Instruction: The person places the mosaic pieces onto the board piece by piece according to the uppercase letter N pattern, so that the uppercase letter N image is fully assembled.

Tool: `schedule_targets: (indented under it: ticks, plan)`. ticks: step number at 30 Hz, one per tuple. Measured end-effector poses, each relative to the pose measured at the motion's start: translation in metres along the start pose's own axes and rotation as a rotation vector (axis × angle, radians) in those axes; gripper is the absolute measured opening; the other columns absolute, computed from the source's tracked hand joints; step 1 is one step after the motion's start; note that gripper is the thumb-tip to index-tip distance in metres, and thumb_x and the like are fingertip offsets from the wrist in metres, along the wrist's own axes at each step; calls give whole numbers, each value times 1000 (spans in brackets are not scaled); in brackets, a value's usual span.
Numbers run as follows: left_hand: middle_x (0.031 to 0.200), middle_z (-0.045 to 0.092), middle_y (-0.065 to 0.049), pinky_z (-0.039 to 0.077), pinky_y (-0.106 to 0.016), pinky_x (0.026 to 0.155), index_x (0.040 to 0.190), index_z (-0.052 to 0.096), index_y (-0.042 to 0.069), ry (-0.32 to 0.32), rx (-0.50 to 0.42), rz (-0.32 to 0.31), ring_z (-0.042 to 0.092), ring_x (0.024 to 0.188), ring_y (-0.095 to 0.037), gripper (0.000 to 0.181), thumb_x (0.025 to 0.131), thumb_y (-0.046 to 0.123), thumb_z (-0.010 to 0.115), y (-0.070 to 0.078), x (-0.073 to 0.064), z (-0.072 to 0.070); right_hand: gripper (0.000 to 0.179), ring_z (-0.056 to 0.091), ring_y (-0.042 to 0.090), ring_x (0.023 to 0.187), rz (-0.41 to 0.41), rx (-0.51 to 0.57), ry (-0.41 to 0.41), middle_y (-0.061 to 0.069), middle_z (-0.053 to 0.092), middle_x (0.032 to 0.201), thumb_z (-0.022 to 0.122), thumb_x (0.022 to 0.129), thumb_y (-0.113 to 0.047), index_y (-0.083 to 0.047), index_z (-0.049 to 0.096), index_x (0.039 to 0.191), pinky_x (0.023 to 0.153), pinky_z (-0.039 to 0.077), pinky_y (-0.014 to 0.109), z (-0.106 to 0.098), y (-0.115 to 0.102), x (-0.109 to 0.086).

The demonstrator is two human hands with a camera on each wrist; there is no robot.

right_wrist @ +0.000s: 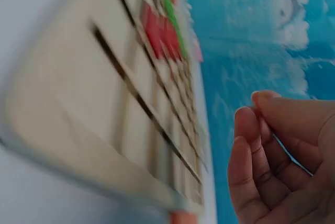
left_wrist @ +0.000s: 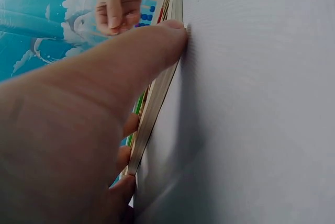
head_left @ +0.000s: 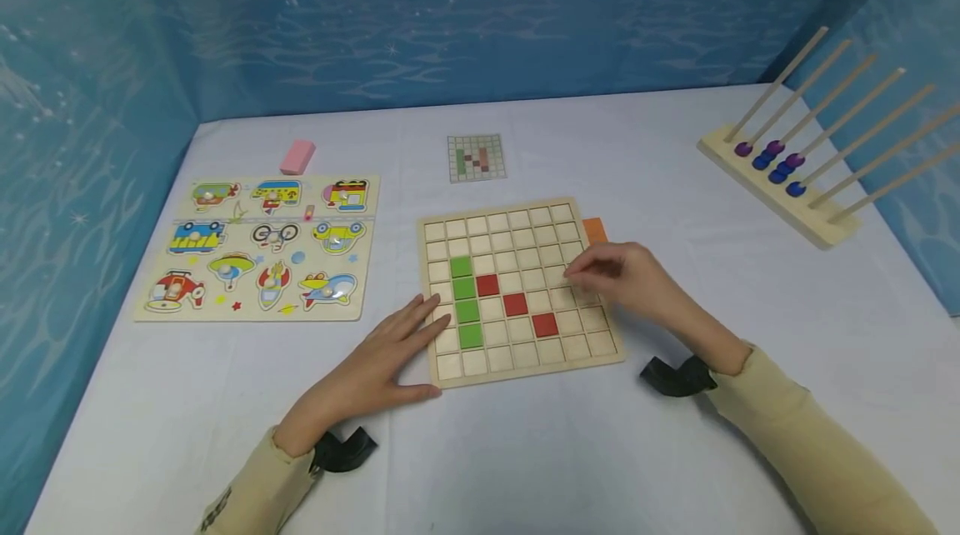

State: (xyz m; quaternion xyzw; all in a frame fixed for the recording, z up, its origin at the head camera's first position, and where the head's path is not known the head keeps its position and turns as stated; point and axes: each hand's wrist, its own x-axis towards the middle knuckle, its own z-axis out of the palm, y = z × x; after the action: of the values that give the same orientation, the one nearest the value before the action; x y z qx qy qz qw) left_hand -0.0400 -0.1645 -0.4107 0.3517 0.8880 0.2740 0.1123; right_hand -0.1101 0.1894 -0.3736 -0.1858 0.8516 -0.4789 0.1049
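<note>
A square wooden grid board (head_left: 498, 358) lies on the table, with a column of several green tiles (head_left: 466, 288) and three red tiles (head_left: 516, 304) stepping down to the right. My left hand (head_left: 382, 360) rests with spread, extended fingers on the board's left edge; in the left wrist view, its thumb (left_wrist: 170, 38) lies along the front edge. Over the board's right side, my right hand (head_left: 628, 278) has its fingers curled. The right wrist view shows its thumb and index fingertips (right_wrist: 246, 119) together, with nothing visible between them. An orange piece (head_left: 595, 230) sticks out past the board's right edge.
A small pattern card (head_left: 477, 158) with a coloured grid lies behind the board. To the left are a vehicle peg puzzle (head_left: 258, 308) and a pink block (head_left: 297, 157). At the far right stands a wooden rod rack (head_left: 825, 228) with purple and blue beads. Blue curtains (head_left: 480, 27) enclose the table.
</note>
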Motion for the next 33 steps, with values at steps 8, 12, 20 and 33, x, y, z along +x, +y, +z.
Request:
schedule_targets:
  ticks: [8, 12, 20, 33]
  plan:
    - [155, 11, -3, 19, -47, 107, 148, 30, 13, -5, -13, 0, 4, 140, -21, 84, 81, 40, 72, -2, -1, 4, 27, 56, 22, 81, 167, -19, 105, 14, 64, 101, 61, 93, -16, 1, 64, 113, 64, 44, 26, -47, 30, 29]
    - [155, 11, -4, 19, -47, 107, 148, 30, 12, -4, -7, 13, 4, 140, -21, 84, 81, 40, 72, -3, 0, 5, 33, 52, 22, 80, 185, -59, 72, 15, 61, 100, 62, 92, -16, 1, 61, 120, 61, 43, 25, -50, 49, 34]
    - [155, 10, -3, 18, -46, 108, 148, 30, 13, -4, 4, 2, 3, 140, -20, 84, 81, 41, 72, -2, 0, 2, 33, 41, 23, 74, 85, -262, 44, 13, 49, 94, 68, 86, -8, 0, 62, 117, 62, 33, 31, -44, 52, 39]
    - [155, 11, -4, 18, -46, 108, 147, 31, 12, -6, -4, -5, 4, 140, -21, 84, 81, 39, 73, 0, 0, 0, 14, 47, 23, 74, 85, -253, 117, 12, 56, 86, 66, 88, -8, -1, 60, 99, 62, 38, 32, -40, 48, 38]
